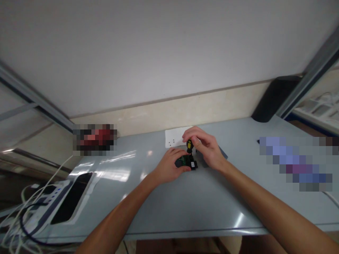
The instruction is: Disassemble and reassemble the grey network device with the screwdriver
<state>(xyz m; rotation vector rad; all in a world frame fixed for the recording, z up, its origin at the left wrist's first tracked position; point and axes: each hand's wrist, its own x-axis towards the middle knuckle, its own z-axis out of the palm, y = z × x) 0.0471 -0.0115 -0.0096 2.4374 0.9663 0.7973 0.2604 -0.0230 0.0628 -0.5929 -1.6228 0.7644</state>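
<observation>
My left hand (173,165) is closed around a small black device with a green circuit board (182,161), holding it on the grey table near the middle. A pale label shows on its right part. In my right hand (208,148) is a short screwdriver with a black and yellow handle (189,145), gripped upright by the fingers. Its lower end points down at the device; whether the tip sits in a screw is too small to tell. Behind the hands lies a white sheet (174,135) with several tiny dark dots on it, partly covered by my right hand.
A dark flat piece (221,152) lies partly hidden behind my right hand. At left are a black phone-like slab (72,197), a power strip (53,201) and tangled cables (21,218). A black cylinder (274,98) stands at the back right. Two blurred-out items lie at both sides.
</observation>
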